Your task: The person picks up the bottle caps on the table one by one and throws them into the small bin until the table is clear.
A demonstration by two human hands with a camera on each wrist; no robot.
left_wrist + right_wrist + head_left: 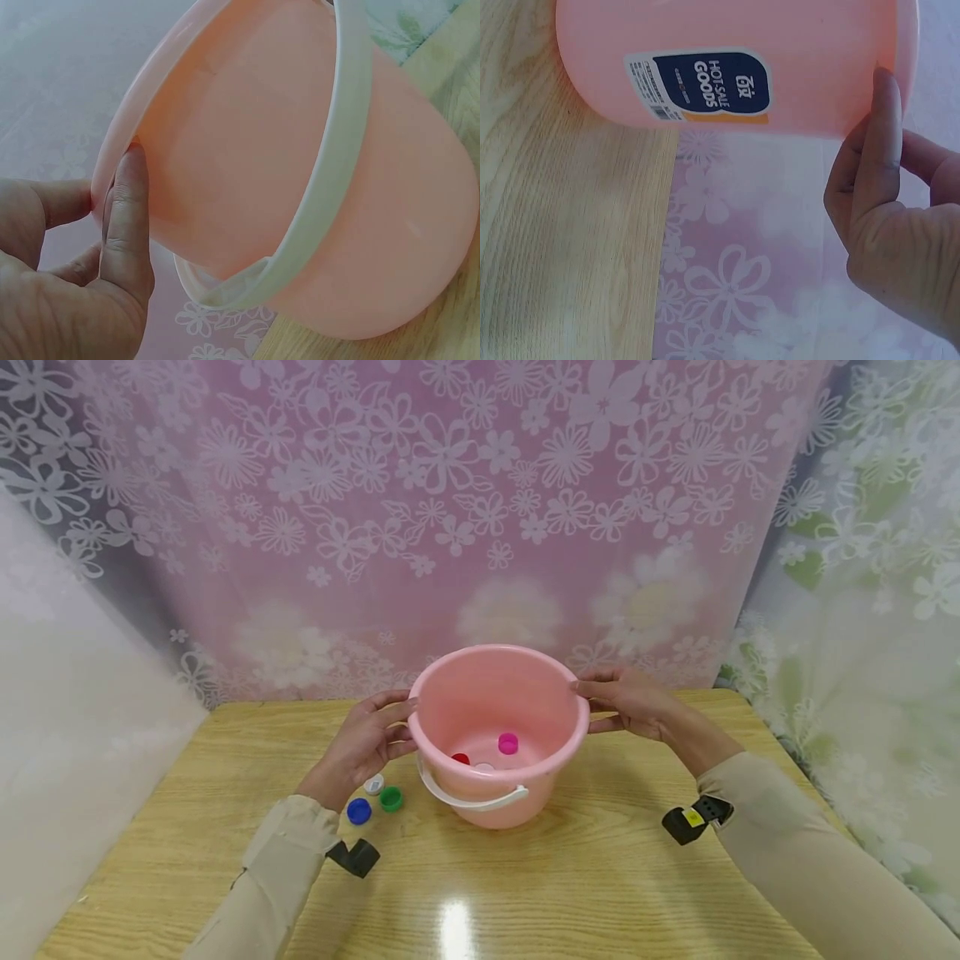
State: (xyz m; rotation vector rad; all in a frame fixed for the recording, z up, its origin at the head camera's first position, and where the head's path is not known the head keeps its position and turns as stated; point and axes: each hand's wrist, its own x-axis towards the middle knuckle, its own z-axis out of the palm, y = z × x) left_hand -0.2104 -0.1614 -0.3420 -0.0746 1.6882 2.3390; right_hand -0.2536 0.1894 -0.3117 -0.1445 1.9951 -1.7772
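A pink plastic bucket (487, 693) is upright at the middle of the wooden table, its white handle (465, 802) hanging down the near side. My left hand (367, 739) pinches the rim on the left, thumb and fingers on either side of the lip. On the opposite side, my right hand (630, 702) grips the rim the same way. Inside the bucket lie a magenta bottle cap (507, 743), a partly hidden red cap (461, 758) and a whitish one (484, 767). A label (709, 84) shows on the bucket's outer wall in the right wrist view.
On the table (600, 893) near my left wrist lie a white cap (373, 784), a green cap (391, 799) and a blue cap (359, 812). A pink flowered curtain (480, 527) hangs behind the table's back edge. Pale curtains hang at both sides.
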